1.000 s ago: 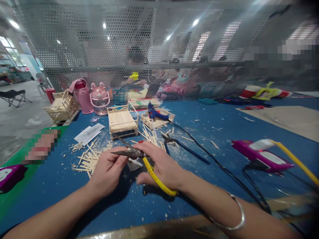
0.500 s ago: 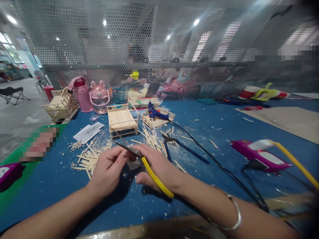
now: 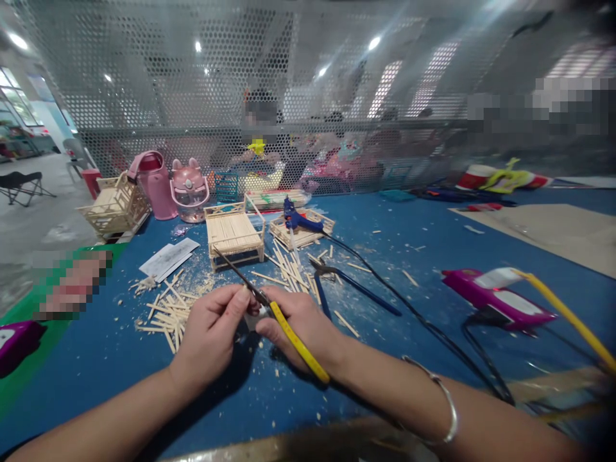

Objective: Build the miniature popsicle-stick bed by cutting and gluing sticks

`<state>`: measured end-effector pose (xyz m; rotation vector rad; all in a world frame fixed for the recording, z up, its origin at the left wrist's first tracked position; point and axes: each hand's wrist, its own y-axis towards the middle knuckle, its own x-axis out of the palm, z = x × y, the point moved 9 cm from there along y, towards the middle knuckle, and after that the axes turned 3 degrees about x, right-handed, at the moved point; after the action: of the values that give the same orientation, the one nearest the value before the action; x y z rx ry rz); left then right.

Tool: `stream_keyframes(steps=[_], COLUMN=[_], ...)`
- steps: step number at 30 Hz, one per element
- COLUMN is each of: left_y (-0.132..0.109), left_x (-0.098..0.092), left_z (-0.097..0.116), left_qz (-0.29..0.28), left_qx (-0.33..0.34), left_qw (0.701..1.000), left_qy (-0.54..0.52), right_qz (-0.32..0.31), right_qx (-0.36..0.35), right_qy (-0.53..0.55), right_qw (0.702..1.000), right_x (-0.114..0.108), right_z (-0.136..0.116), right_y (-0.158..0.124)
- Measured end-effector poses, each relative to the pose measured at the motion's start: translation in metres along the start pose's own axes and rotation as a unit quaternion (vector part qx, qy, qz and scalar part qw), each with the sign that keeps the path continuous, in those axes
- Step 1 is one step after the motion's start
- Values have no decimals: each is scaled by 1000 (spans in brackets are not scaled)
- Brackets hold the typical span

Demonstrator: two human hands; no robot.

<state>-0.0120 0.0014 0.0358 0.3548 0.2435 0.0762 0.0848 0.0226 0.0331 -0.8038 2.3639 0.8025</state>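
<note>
My right hand [image 3: 301, 321] is closed around scissors [image 3: 296, 340] with a long yellow handle. Their thin dark blades reach up and left, in line with each other, in front of a small bed-like frame of wooden sticks [image 3: 233, 231]. My left hand [image 3: 216, 327] pinches thumb and finger together right beside the blades. What it pinches is hidden by the fingers and the blades. Below both hands, a loose pile of short wooden sticks [image 3: 168, 314] lies on the blue table [image 3: 298, 410], with pale chips scattered around.
A blue glue gun [image 3: 303, 221] rests on another stick frame [image 3: 312, 239], its cord running right. Blue-handled pliers [image 3: 360, 289] lie beside more sticks. Pink bottles [image 3: 156, 186] stand at the back left. A purple device [image 3: 495, 298] sits at right, before a perforated screen [image 3: 192, 115].
The scissor blades, spread apart before, have come together. My left fingertips have shifted slightly right along them. The whole view has moved a little.
</note>
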Motion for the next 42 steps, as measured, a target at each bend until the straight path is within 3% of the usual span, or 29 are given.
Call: stream_keyframes(steps=[6,13,19,29,37,42], left_y=[3,2,2,-4,-6,-8], left_x=[-5,-5,0,11,12,16], left_z=[-6,-10,-6,-19,-20,-22], left_qz=[-10,-23,-68,-119,-124,-130], left_qx=[-5,21,45,-20,-11,-24], left_qw=[1000,999,997,975,981,974], left_qy=[8,-5,-17,-188,-151,-183], right_qz=[-8,-89,-43,-36,3,24], right_qx=[28,19,-28,-67,-73,-91], right_qy=[-12,17,-16,-15,-13,-16], right_qw=[999,996,999,997,997,995], right_x=[-18,-5,-7,-5,-9,-12], right_z=[3,-4,-10,-17,-16,-17], right_y=[6,1,1,0,-1,-2])
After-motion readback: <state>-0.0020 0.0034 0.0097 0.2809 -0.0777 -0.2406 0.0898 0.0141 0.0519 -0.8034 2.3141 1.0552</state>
